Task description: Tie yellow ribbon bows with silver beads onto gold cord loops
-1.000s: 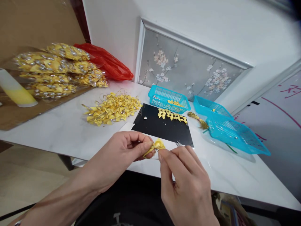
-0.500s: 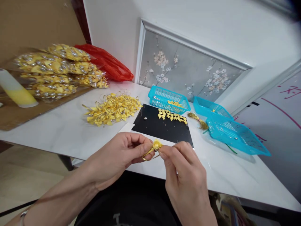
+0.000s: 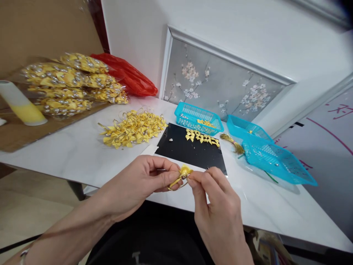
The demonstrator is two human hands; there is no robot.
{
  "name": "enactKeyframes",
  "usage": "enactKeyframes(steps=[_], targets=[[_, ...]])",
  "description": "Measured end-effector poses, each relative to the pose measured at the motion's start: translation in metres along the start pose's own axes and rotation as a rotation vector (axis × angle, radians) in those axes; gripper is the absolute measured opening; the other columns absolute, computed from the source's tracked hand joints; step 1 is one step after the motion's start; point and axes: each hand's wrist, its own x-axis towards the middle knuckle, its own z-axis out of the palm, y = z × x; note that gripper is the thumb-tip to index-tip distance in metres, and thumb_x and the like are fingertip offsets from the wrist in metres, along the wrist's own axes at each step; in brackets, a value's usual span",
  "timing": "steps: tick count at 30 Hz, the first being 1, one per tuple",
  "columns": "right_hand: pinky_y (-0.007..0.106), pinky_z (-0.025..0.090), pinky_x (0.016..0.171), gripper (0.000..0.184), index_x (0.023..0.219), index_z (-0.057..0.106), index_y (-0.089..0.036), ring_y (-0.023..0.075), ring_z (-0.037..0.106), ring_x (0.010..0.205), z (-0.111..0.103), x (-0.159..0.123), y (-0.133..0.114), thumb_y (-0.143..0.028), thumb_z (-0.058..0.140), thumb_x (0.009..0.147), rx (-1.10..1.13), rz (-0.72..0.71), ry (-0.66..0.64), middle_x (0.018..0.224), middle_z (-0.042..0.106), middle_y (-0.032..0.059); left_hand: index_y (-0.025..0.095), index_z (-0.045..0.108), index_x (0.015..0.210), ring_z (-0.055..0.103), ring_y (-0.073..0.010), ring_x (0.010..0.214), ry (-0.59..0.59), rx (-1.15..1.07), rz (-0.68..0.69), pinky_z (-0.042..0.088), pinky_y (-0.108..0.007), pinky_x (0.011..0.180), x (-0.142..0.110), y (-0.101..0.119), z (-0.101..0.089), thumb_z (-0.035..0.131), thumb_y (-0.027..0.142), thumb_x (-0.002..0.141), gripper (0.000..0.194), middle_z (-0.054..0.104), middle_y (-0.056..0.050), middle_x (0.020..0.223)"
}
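Above the front edge of the table, both hands meet at a small yellow ribbon bow (image 3: 185, 170) with a shiny bead and a thin gold tie looping below it. My left hand (image 3: 154, 176) is closed, thumb and fingers pinching the bow's left side and the tie. From the right, my right hand (image 3: 216, 195) pinches the bow's other side near the bead; the exact spot under its fingertips is hidden. Just beyond lies a black board (image 3: 190, 151) bearing rows of flat yellow bows (image 3: 201, 137) and a loose silver bead (image 3: 171, 140).
A heap of finished-looking yellow bows (image 3: 135, 129) lies left of the board. Behind it are filled clear bags (image 3: 63, 79), a red plastic bag (image 3: 129, 75) and a yellow-white roll (image 3: 23, 106). Blue baskets (image 3: 190, 110) and a gold tie bundle (image 3: 233, 143) stand rightward.
The hands stay at nearly the same place, still pinching the bow. The bow has turned slightly, and its bead and gold tie have shifted a little. The view has moved slightly.
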Motion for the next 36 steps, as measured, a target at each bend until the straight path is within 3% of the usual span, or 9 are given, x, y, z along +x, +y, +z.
enactKeyframes(steps=[7,25,36], targets=[[0.028,0.045,0.06,0.017,0.091,0.066,-0.016,0.0151,0.05,0.066,-0.0006,-0.0005,0.001,-0.009,0.051,0.092,0.019,-0.005,-0.022,0.073,0.053,0.0028,0.016,0.057,0.062,0.04,-0.0103,0.062,-0.049,-0.05,-0.025,0.034,-0.023,0.061,0.0022,-0.0027,-0.004,0.066,0.028,0.085,0.028,0.05,0.004,0.064],[0.027,0.042,0.06,0.019,0.092,0.066,-0.016,0.0136,0.047,0.066,0.0028,-0.0026,0.0042,-0.007,0.049,0.093,0.078,0.024,-0.005,0.074,0.05,0.0024,0.014,0.061,0.064,0.042,-0.0096,0.064,-0.093,-0.247,-0.111,0.034,-0.021,0.062,0.0023,-0.0055,-0.0072,0.07,0.022,0.083,0.022,0.055,0.002,0.066],[0.025,0.039,0.058,0.02,0.093,0.067,-0.015,0.0115,0.045,0.066,0.004,-0.0019,0.0061,-0.005,0.05,0.092,0.099,0.0,0.001,0.073,0.047,0.0005,0.014,0.061,0.062,0.039,-0.0114,0.063,-0.099,-0.247,-0.139,0.031,-0.023,0.06,0.0058,-0.006,-0.0081,0.072,0.026,0.079,0.023,0.049,0.002,0.061]])
